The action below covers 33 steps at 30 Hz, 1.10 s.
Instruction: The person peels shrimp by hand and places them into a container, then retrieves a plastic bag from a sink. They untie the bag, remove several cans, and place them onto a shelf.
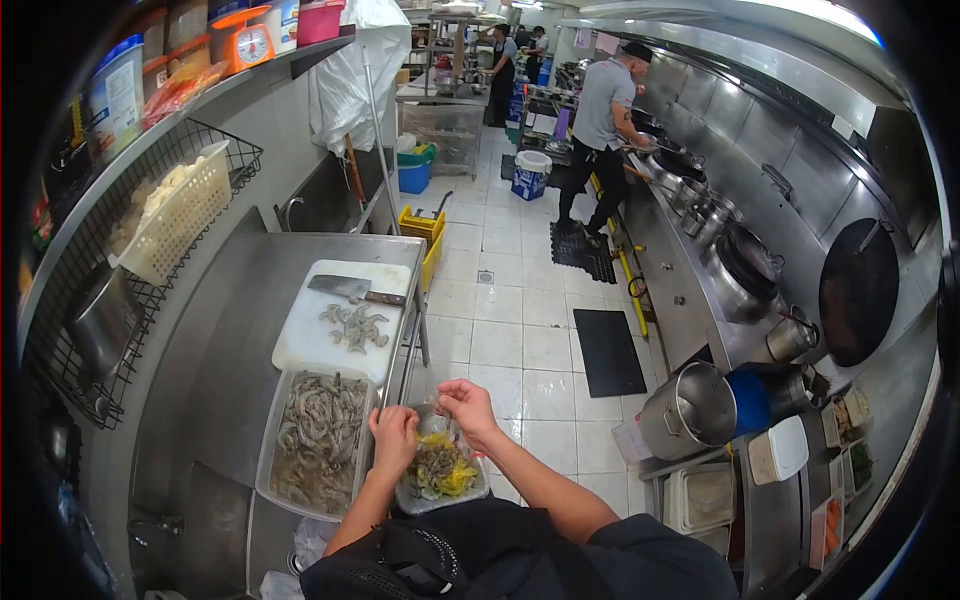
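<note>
My left hand (395, 437) is closed near the right rim of a clear tub (265, 440) full of raw shrimp (318, 428) in liquid. Fingers pinched, my right hand (468, 409) is raised just to its right. What either hand pinches is too small to make out. Below both hands is a bag-lined container (418, 500) with dark scraps and yellow bits (445, 470). Beyond the tub, a white cutting board (300, 325) carries a small pile of pale peeled shrimp (355, 328) and a cleaver (350, 289) lying flat.
A steel counter (215, 330) runs along the left, beneath a wire rack (190, 270) with a white basket (185, 215). Tiled floor (490, 345) lies to the right. A person (602, 130) stands at the wok range (690, 250); a large steel pot (690, 405) sits nearer me.
</note>
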Each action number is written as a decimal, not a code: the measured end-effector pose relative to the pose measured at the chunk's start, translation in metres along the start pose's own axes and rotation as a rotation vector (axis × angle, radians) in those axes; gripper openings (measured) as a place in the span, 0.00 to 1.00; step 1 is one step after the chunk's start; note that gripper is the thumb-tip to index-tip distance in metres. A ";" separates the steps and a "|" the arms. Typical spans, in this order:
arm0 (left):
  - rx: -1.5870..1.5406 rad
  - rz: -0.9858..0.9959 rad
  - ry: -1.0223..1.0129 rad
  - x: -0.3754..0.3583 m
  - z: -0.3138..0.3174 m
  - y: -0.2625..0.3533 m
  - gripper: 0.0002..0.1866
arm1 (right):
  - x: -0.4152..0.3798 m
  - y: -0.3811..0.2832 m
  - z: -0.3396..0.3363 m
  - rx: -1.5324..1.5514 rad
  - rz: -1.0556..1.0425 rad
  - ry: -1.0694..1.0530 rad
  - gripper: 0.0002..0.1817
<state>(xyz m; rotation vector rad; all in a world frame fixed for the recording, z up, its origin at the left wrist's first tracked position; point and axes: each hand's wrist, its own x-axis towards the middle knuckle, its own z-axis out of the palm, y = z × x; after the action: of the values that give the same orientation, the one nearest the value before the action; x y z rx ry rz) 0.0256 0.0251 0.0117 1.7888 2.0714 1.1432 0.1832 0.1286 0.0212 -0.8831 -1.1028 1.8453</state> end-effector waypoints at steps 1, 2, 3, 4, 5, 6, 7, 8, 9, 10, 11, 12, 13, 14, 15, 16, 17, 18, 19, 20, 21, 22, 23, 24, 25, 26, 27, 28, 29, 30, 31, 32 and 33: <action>0.020 -0.012 -0.011 -0.004 0.001 -0.002 0.11 | 0.001 0.000 -0.001 -0.005 0.000 0.013 0.09; 0.026 -0.012 0.001 -0.005 0.003 -0.003 0.11 | 0.001 0.001 0.000 -0.005 -0.005 0.001 0.09; -0.186 -0.075 0.028 -0.005 0.009 -0.005 0.15 | 0.003 0.006 -0.001 -0.102 -0.049 -0.008 0.09; -0.399 -0.135 0.054 -0.004 0.017 -0.010 0.19 | 0.003 0.011 0.001 -0.198 -0.096 -0.016 0.09; -0.600 -0.227 0.026 -0.004 0.026 -0.014 0.21 | 0.002 0.016 0.003 -0.217 -0.108 -0.026 0.07; -0.730 -0.357 -0.010 0.000 0.021 0.001 0.18 | 0.002 0.018 0.007 -0.215 -0.115 -0.036 0.07; -0.740 -0.387 -0.037 0.002 0.014 0.008 0.17 | 0.000 0.018 0.012 -0.204 -0.114 -0.050 0.07; -0.752 -0.421 -0.066 0.003 0.009 0.014 0.16 | -0.004 0.019 0.014 -0.195 -0.108 -0.062 0.06; -0.753 -0.420 -0.060 0.002 0.010 0.013 0.16 | -0.002 0.018 0.015 -0.196 -0.072 -0.075 0.05; -0.780 -0.431 -0.034 0.000 0.010 0.012 0.14 | -0.001 0.017 0.015 -0.197 -0.074 -0.078 0.05; -0.806 -0.440 -0.010 -0.002 0.011 0.012 0.13 | 0.001 0.014 0.013 -0.216 -0.032 -0.126 0.05; -0.804 -0.438 -0.010 -0.003 0.014 0.009 0.13 | 0.001 0.008 0.014 -0.232 0.009 -0.172 0.05; -0.766 -0.419 0.038 -0.004 0.018 0.007 0.13 | 0.000 0.002 0.015 -0.228 0.006 -0.171 0.05; -0.728 -0.400 0.083 -0.004 0.020 0.004 0.12 | -0.002 -0.002 0.017 -0.242 0.046 -0.164 0.05; -0.702 -0.400 0.058 -0.002 0.016 0.005 0.12 | -0.002 -0.003 0.017 -0.258 0.087 -0.157 0.06; -0.702 -0.398 0.055 -0.002 0.016 0.003 0.12 | -0.003 -0.003 0.018 -0.256 0.086 -0.155 0.06; -0.748 -0.366 0.080 -0.002 0.018 0.002 0.12 | -0.004 -0.003 0.019 -0.233 0.084 -0.163 0.06; -0.795 -0.335 0.107 -0.002 0.016 0.006 0.12 | -0.006 -0.004 0.019 -0.212 0.082 -0.172 0.05; -0.797 -0.339 0.107 -0.004 0.014 0.011 0.12 | -0.009 -0.004 0.019 -0.214 0.086 -0.171 0.05; -0.726 -0.341 0.101 -0.006 0.010 0.015 0.11 | -0.012 -0.004 0.019 -0.206 0.089 -0.169 0.06; -0.653 -0.342 0.093 -0.007 0.006 0.018 0.11 | -0.013 -0.002 0.019 -0.197 0.091 -0.166 0.06; -0.652 -0.343 0.088 -0.009 0.010 0.012 0.11 | -0.014 0.002 0.019 -0.194 0.092 -0.163 0.06; -0.607 -0.310 0.099 -0.011 0.015 0.003 0.11 | -0.015 0.005 0.018 -0.194 0.086 -0.161 0.06; -0.564 -0.276 0.112 -0.010 0.016 0.003 0.11 | -0.016 0.005 0.019 -0.196 0.078 -0.161 0.06; -0.566 -0.276 0.112 -0.010 0.016 0.003 0.11 | -0.017 0.004 0.019 -0.198 0.078 -0.161 0.06; -0.563 -0.256 0.110 -0.011 0.015 0.003 0.11 | -0.019 0.004 0.021 -0.206 0.070 -0.151 0.05; -0.559 -0.236 0.110 -0.010 0.011 0.007 0.12 | -0.019 0.004 0.021 -0.214 0.062 -0.142 0.05; -0.560 -0.238 0.113 -0.008 0.008 0.011 0.12 | -0.017 0.003 0.020 -0.216 0.063 -0.145 0.05; -0.511 -0.196 0.115 -0.007 0.005 0.015 0.12 | -0.014 0.001 0.018 -0.106 0.141 -0.125 0.05; -0.461 -0.153 0.114 -0.007 0.001 0.021 0.12 | -0.011 0.001 0.015 0.006 0.217 -0.103 0.04; -0.460 -0.153 0.112 -0.006 -0.006 0.028 0.12 | -0.009 0.001 0.010 0.009 0.218 -0.102 0.04; -0.380 -0.070 0.094 -0.006 -0.015 0.035 0.12 | -0.006 0.000 0.005 0.040 0.287 -0.138 0.04; -0.300 0.014 0.077 -0.004 -0.020 0.038 0.12 | -0.004 0.000 0.001 0.072 0.356 -0.175 0.04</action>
<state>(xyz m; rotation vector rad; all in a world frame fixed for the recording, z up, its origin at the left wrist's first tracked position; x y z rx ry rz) 0.0442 0.0121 0.0480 1.6418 1.8108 1.4593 0.1843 0.1252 0.0224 -0.9362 -1.0247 2.2770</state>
